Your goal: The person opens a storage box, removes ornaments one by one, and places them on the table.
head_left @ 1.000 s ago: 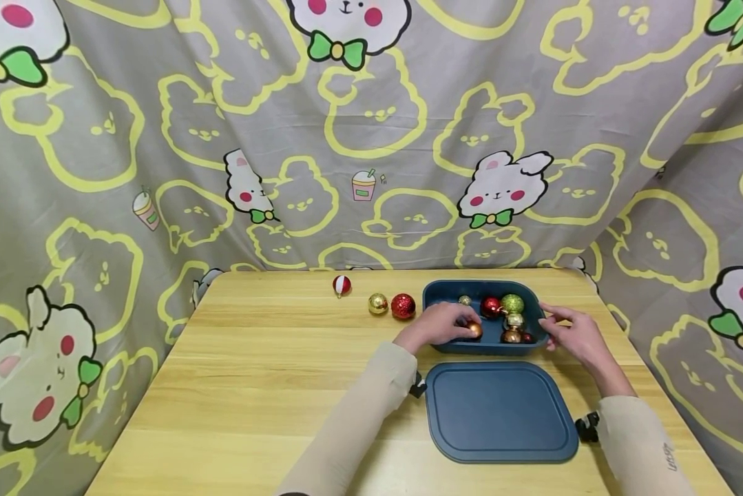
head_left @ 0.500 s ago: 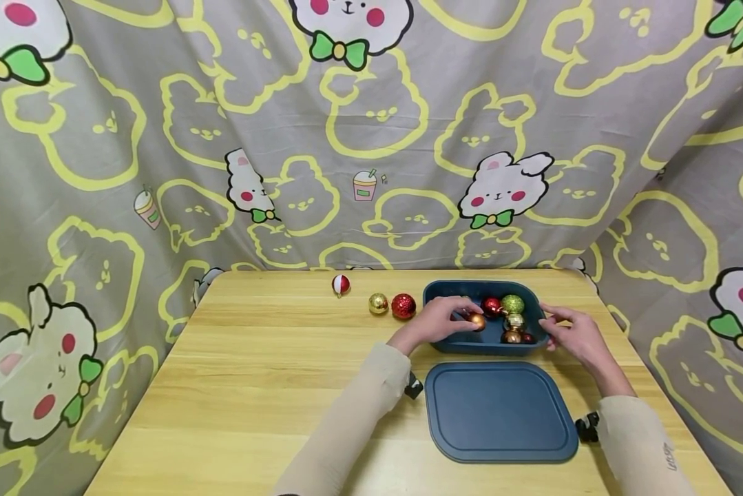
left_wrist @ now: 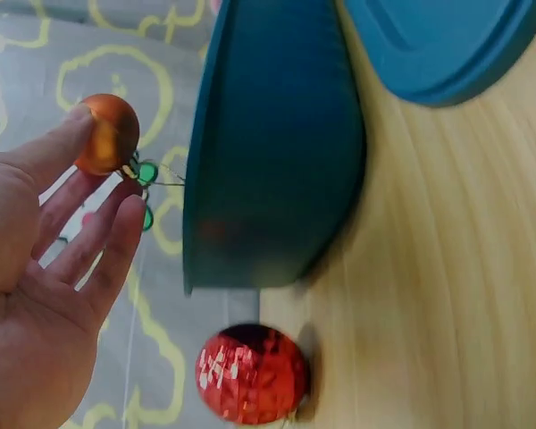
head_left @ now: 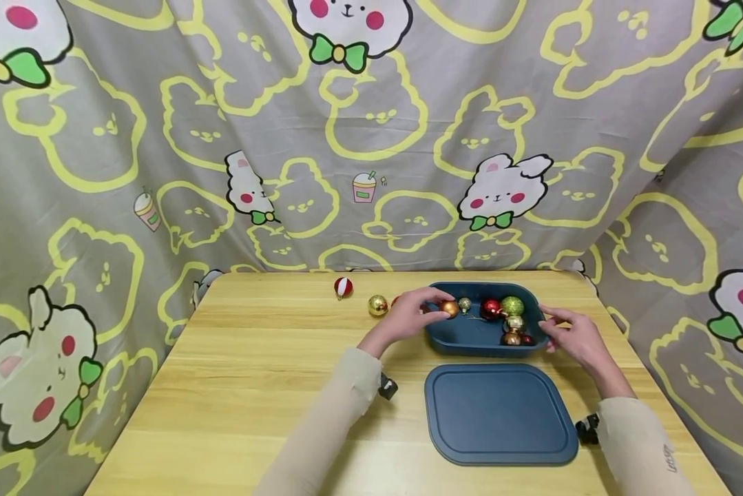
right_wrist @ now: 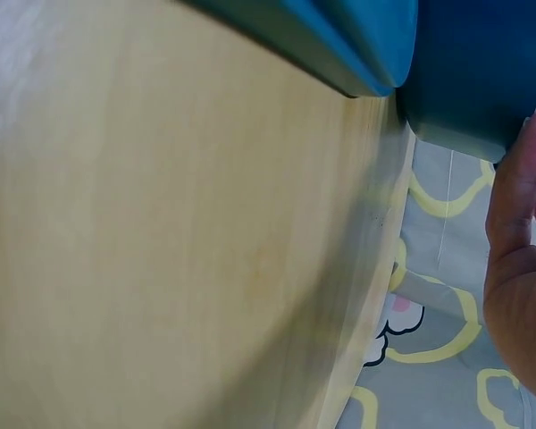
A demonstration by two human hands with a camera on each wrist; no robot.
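Observation:
An orange Christmas bauble (head_left: 450, 308) is pinched between the thumb and fingers of my left hand (head_left: 408, 313), over the left end of a blue storage box (head_left: 476, 350). In the left wrist view, the matte bauble (left_wrist: 109, 134) shows its cap and thin string beside the box wall (left_wrist: 259, 179), level with the upper edge. At the box's right end, my right hand (head_left: 578, 339) grips the rim; part of that hand is cut off in the right wrist view. Inside the box lie red (head_left: 490, 309), green (head_left: 512, 306), gold and brown baubles, and a small pale one (head_left: 465, 304).
A flat blue lid (head_left: 501, 413) lies on the wooden table (head_left: 235, 386) in front of the box. Left of the box are a red faceted bauble (left_wrist: 252, 374), a gold bauble (head_left: 378, 305) and a red-and-white one (head_left: 343, 288). A patterned curtain (head_left: 297, 138) hangs behind.
My left hand has lifted the orange bauble from the box floor and carried it leftward to the box's left end. The small pale bauble shows again. My right hand stays put.

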